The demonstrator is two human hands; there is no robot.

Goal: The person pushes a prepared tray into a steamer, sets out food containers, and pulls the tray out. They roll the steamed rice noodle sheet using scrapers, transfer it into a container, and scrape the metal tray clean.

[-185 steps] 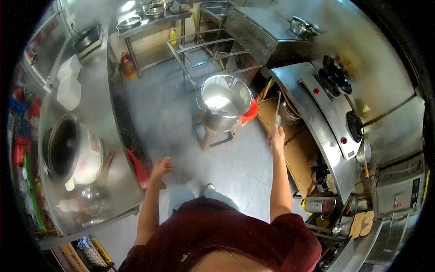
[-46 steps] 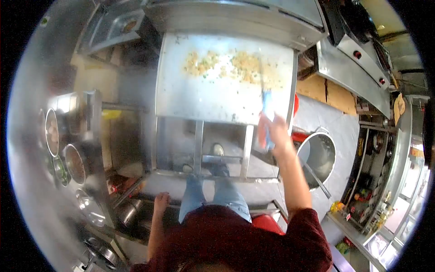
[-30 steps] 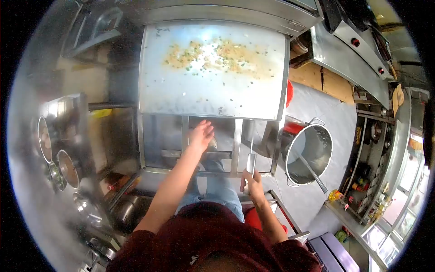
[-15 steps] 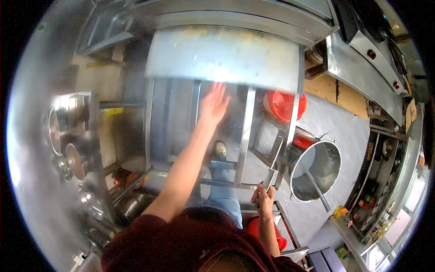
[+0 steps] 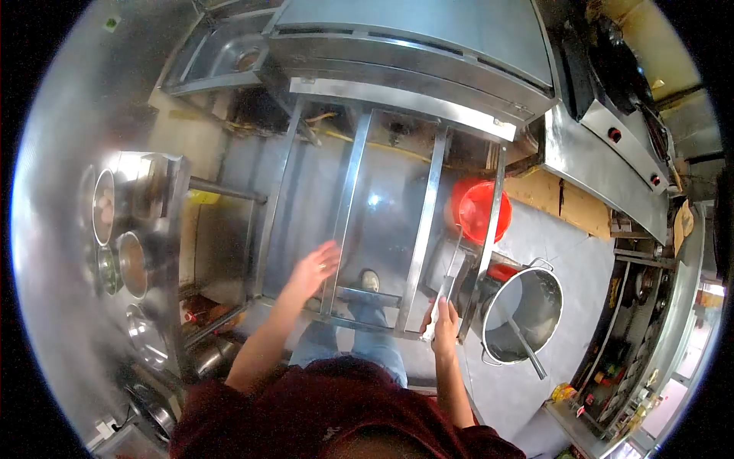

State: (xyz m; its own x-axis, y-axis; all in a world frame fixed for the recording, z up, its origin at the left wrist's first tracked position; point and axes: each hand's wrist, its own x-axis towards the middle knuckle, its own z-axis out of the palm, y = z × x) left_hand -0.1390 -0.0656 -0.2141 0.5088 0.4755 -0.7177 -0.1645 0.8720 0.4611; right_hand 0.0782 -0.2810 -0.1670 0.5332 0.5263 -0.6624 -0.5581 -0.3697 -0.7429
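My left hand (image 5: 317, 269), fingers extended, hovers over the metal rails (image 5: 348, 206) of an open frame and holds nothing. My right hand (image 5: 443, 320) is closed around a long, thin metal tool (image 5: 449, 279); its exact kind is unclear. The tool points away from me, beside the right side of the frame. Beyond the rails lies the pale front edge of a flat panel (image 5: 397, 105), under the steel counter (image 5: 428, 57). To the right of my right hand stands a large metal pot (image 5: 547, 344) with a long handle (image 5: 524, 340) leaning out.
A red bucket (image 5: 493, 214) stands on the floor behind the pot. On the left are several metal containers (image 5: 134, 268) at a steel counter. A cooking unit with red knobs (image 5: 614, 135) is at the upper right, and shelves (image 5: 612, 321) line the right side.
The flat panel has slid away from me under the counter, baring the rails. My left hand has drawn back toward me and left. My right hand still grips the tool.
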